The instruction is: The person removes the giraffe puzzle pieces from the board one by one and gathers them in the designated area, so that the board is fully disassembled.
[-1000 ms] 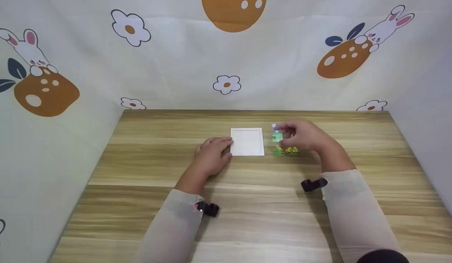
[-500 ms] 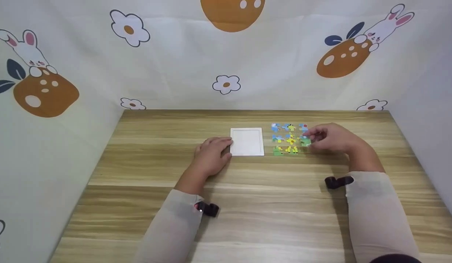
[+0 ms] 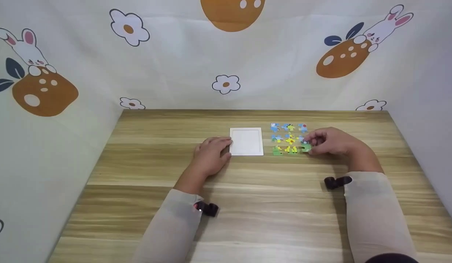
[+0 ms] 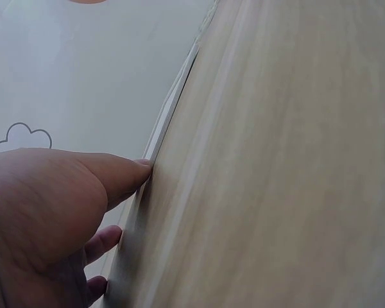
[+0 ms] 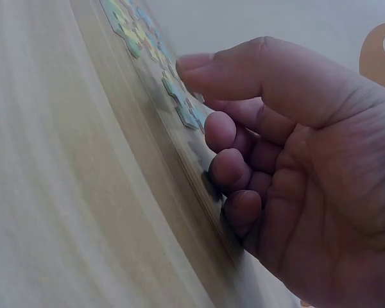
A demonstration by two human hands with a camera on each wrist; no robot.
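Note:
My left hand (image 3: pixel 210 156) rests on the wood-grain tabletop with its fingertips and thumb against the left edge of a white square puzzle tray (image 3: pixel 246 142). In the left wrist view, the thumb lies out straight to the rim. To the right of the tray, my right hand (image 3: pixel 333 141) pinches a green puzzle piece (image 3: pixel 305 148) between thumb and forefinger, low at the lower right of the spread pieces. The right wrist view shows the other fingers curled beside this green-blue piece (image 5: pixel 181 106). Part of the light-blue piece (image 3: pixel 300 138) just above is hidden by the fingers.
Several blue, yellow and green puzzle pieces (image 3: pixel 290 139) lie in three rows right of the tray. A pale curtain (image 3: pixel 174 65) with oranges, rabbits and flowers borders the table (image 3: pixel 247 204) at the back. Both wrists carry small black cameras (image 3: pixel 207 209).
My right hand has carried the green piece from the left column of pieces to the right side, then slightly down toward the bottom row. The left hand stays against the tray.

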